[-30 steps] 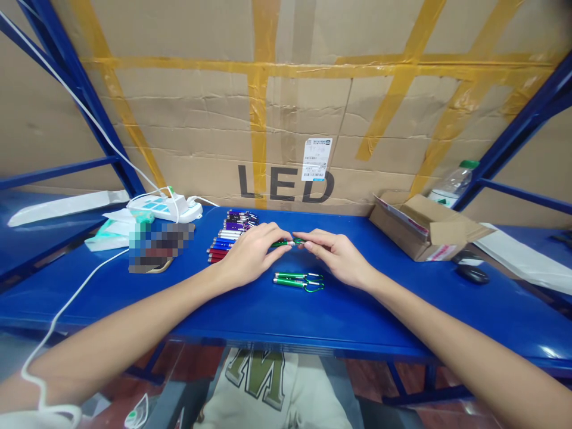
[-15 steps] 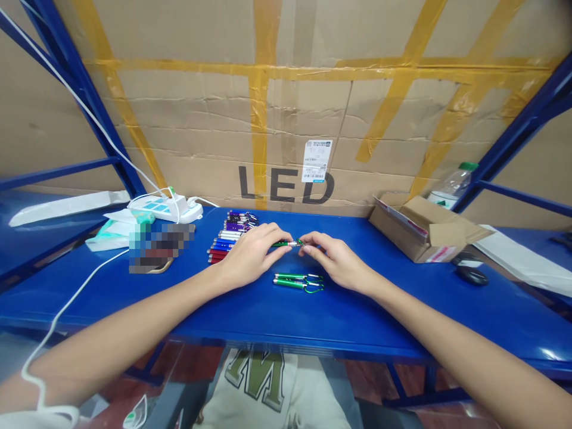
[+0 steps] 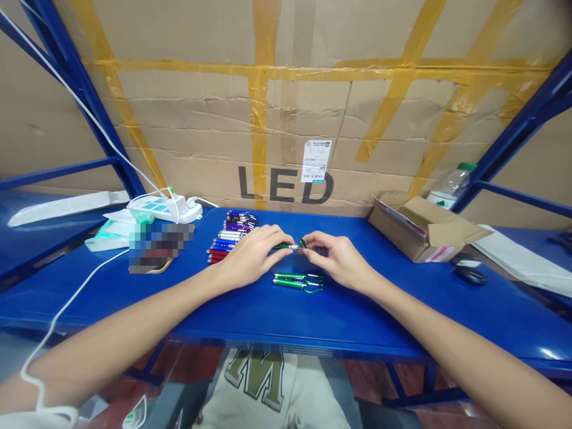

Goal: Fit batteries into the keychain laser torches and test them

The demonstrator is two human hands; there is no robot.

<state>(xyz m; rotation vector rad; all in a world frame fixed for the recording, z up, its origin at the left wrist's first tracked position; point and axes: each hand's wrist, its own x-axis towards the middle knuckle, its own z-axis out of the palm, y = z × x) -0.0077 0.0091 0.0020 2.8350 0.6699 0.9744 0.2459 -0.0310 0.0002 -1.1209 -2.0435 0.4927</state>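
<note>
My left hand [image 3: 254, 255] pinches the barrel of a slim green keychain flashlight [image 3: 285, 246], whose silver end points right. My right hand [image 3: 339, 260] has its fingertips closed on the green carabiner clip [image 3: 303, 243] at that silver end. Much of the barrel is hidden behind my left fingers. Just below the hands, two more green keychain flashlights [image 3: 289, 283] lie side by side, clips to the right. Beside my left hand runs a row of several similar flashlights [image 3: 220, 251] in red, blue, silver, purple and black, partly covered by that hand.
On the blue table [image 3: 357, 322] an opened cardboard box [image 3: 429, 232] stands at right, near a black mouse [image 3: 471, 274] and a plastic bottle [image 3: 453, 185]. A white power strip [image 3: 167, 207] and a blurred-out phone-like object [image 3: 161, 249] are at left. A large carton [image 3: 201, 125] rises behind.
The held flashlight has shifted slightly right and down. Its green clip now stands more upright at my right fingertips. The other flashlights have stayed in place.
</note>
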